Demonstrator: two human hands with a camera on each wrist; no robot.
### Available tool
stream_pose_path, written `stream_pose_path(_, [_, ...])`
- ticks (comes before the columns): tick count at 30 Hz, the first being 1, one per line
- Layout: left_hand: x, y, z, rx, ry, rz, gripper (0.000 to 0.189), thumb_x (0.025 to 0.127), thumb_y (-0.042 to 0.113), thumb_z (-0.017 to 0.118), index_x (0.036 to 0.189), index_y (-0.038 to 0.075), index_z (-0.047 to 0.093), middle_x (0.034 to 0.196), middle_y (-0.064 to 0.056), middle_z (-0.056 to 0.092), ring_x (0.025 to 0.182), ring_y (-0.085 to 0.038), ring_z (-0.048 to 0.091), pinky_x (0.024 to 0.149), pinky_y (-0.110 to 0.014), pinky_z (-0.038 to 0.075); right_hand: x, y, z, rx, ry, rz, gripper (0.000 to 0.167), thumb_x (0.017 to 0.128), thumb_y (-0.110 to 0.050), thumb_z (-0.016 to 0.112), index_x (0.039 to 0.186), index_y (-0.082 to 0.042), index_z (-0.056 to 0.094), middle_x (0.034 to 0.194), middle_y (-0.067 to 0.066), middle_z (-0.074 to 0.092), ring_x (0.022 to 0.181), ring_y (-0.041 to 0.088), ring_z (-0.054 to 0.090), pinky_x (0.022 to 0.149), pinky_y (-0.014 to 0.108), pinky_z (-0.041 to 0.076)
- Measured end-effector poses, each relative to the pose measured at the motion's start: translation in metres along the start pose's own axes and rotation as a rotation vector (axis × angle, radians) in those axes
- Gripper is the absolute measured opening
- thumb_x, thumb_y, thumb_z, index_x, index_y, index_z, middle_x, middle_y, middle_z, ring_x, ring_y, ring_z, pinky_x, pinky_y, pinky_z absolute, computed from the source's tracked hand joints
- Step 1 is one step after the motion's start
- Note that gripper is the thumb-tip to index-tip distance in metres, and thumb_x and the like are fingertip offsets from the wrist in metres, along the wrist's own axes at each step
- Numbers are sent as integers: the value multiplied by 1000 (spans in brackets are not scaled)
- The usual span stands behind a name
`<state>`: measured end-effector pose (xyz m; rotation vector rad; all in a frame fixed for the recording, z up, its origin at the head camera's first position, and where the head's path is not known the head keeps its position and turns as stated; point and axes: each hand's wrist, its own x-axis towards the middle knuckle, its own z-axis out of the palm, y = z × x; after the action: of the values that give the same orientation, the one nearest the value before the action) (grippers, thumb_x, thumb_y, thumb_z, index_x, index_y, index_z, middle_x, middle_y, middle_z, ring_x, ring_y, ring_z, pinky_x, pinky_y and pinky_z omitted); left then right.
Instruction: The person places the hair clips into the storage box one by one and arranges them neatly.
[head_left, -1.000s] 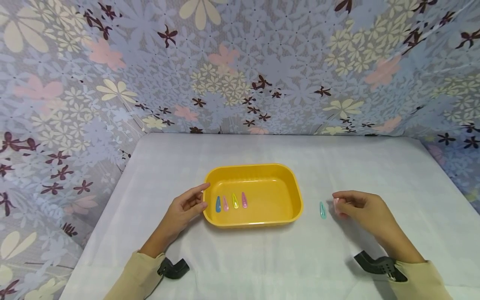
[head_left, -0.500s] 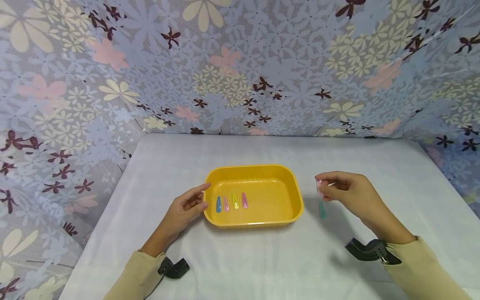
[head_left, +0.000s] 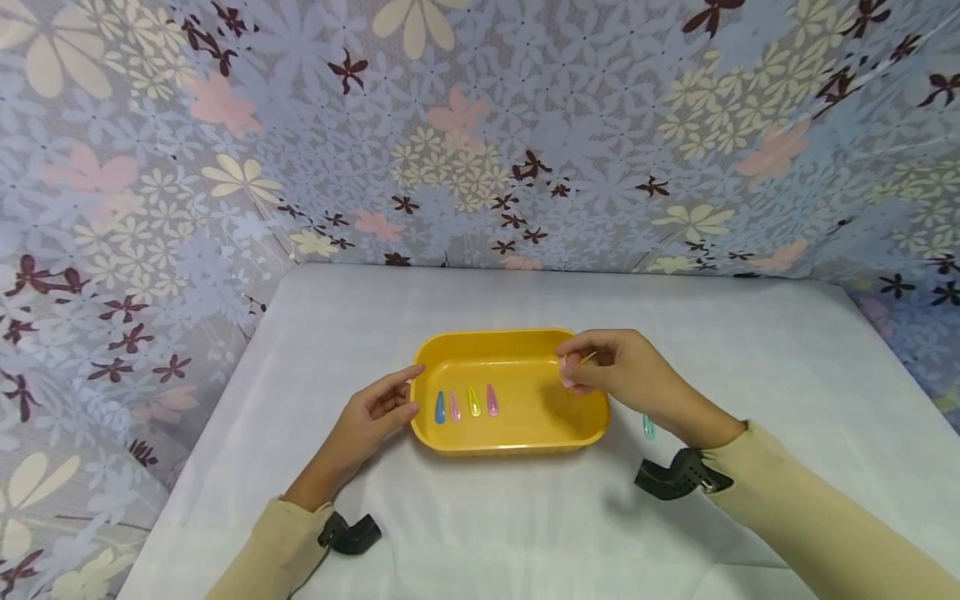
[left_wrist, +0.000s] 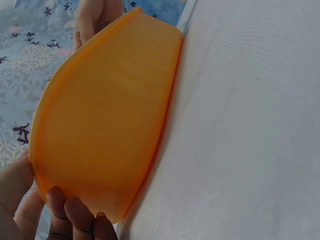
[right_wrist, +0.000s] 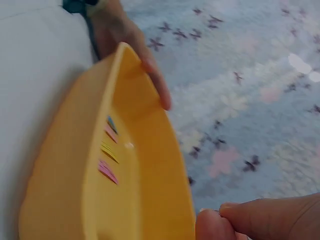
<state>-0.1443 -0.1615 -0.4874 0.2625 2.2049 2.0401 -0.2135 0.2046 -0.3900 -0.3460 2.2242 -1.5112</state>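
Observation:
A yellow plastic tray (head_left: 517, 432) rests on the white-covered table. My left hand (head_left: 372, 421) holds its left end, thumb and index finger at the rim and the other fingers bent against the outer wall. Four-sided and shallow, the tray bears a row of snap hair clips: blue (head_left: 440, 407), light pink (head_left: 454, 407), yellow (head_left: 474, 402) and darker pink (head_left: 492, 400). Over the tray's right end, my right hand (head_left: 626, 371) pinches a pale pink hair clip (head_left: 565, 372), mostly hidden by the fingers. A teal hair clip (head_left: 649, 427) lies right of the tray, partly covered by my right hand.
Floral cloth (head_left: 480, 167) hangs behind the table and along both sides. Each wrist wears a black camera mount, one on the left (head_left: 349, 533) and one on the right (head_left: 681, 475), both close above the white cloth (head_left: 480, 517).
My right hand has lifted the pale pink hair clip from beside the teal one and moved it left over the tray. My left hand has stayed at the tray's left end.

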Motion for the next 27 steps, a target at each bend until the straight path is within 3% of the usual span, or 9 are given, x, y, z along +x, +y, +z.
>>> stream_pose_path(12, [0, -1, -1, -7, -4, 1, 52, 98, 11, 70, 148, 10, 55, 114, -22, 56, 92, -16, 57, 77, -19, 52, 35, 1, 42, -30, -89, -1, 29, 92, 1, 72, 119, 10, 68, 93, 15, 66, 78, 24, 71, 74, 37, 61])
stream_pose_path(22, [1, -2, -1, -14, -7, 26, 53, 98, 11, 70, 148, 6, 54, 112, -21, 57, 91, -15, 58, 77, -19, 52, 54, 13, 63, -131, -104, 17, 20, 90, 4, 73, 109, 6, 73, 82, 9, 67, 70, 19, 68, 68, 31, 59])
stream_pose_path(27, [2, -2, 0, -9, -3, 20, 52, 98, 10, 70, 148, 6, 54, 112, -20, 57, 91, -15, 58, 77, -19, 52, 59, 22, 67, -120, -145, 61, 16, 92, 6, 70, 108, 6, 71, 82, 10, 67, 70, 19, 67, 68, 29, 58])
